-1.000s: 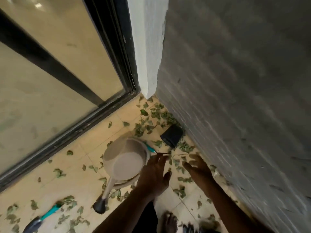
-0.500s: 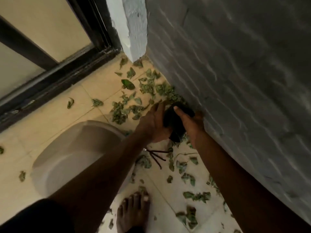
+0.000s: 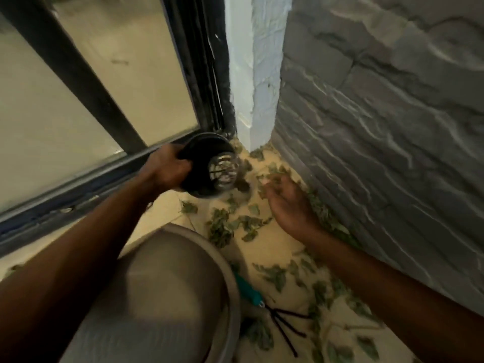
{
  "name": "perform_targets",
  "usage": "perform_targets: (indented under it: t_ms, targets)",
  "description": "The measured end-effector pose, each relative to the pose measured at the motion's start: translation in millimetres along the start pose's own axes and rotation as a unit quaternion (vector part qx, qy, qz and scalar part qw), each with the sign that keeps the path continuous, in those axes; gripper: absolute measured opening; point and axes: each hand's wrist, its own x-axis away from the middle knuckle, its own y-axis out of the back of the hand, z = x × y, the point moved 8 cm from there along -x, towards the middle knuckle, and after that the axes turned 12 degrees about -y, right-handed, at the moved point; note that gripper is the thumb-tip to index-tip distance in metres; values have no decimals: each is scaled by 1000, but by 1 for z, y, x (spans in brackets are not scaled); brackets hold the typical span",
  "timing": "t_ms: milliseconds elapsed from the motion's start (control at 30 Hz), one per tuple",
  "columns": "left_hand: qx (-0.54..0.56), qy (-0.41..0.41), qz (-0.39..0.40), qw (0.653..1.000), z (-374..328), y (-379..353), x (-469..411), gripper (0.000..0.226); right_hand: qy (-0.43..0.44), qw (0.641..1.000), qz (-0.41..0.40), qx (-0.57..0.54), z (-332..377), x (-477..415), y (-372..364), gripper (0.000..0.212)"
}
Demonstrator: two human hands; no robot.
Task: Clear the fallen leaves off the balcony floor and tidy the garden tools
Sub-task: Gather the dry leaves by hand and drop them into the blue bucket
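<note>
My left hand (image 3: pixel 167 167) grips the rim of a small black plant pot (image 3: pixel 207 166), lifted off the floor and tipped so its slotted bottom shows. To its right, my right hand (image 3: pixel 290 205) hovers with relaxed fingers just above green fallen leaves (image 3: pixel 227 226) scattered on the cream tiled floor (image 3: pixel 275 252) near the corner. A hand rake with a teal handle (image 3: pixel 248 289) and black prongs lies on the floor below, partly hidden by a grey watering can (image 3: pixel 170 297).
A grey stone-textured wall (image 3: pixel 379 127) runs along the right. A dark-framed sliding glass door (image 3: pixel 91 87) fills the left, with a white pillar (image 3: pixel 251 74) in the corner. More leaves lie along the foot of the wall.
Both hands were on the black pot by the wall; now my left hand alone has lifted it up and to the left, and my right hand has let go.
</note>
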Motion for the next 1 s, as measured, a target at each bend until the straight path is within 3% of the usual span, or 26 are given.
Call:
perform_targets:
  t_ms: [167, 300, 367, 500, 633, 733, 800, 867, 1000]
  targets:
    - [110, 179, -51, 976, 69, 37, 17, 22, 130, 952, 18, 275, 36, -31, -31, 49]
    - [131, 228, -66, 962, 85, 33, 26, 29, 160, 919, 36, 358, 57, -51, -55, 55]
    - [55, 194, -80, 976, 77, 36, 21, 40, 204, 895, 32, 396, 71, -68, -72, 58]
    - [-105, 88, -125, 983, 36, 49, 12, 84, 272, 829, 29, 487, 82, -95, -102, 60]
    - [-150, -8, -168, 974, -11, 44, 15, 80, 307, 788, 47, 532, 65, -89, -101, 61]
    - [-172, -94, -132, 972, -38, 23, 9, 69, 343, 759, 54, 550, 41, -59, -78, 59]
    - [-171, -156, -99, 968, -55, 8, 3, 60, 364, 761, 41, 536, 29, -42, -54, 57]
    - [-164, -196, -59, 965, -68, -8, -4, 54, 346, 791, 20, 503, 29, -45, -32, 50]
    - [-264, -144, 115, 947, -65, -57, -27, 71, 276, 834, 0, 477, 37, -86, -28, 63]
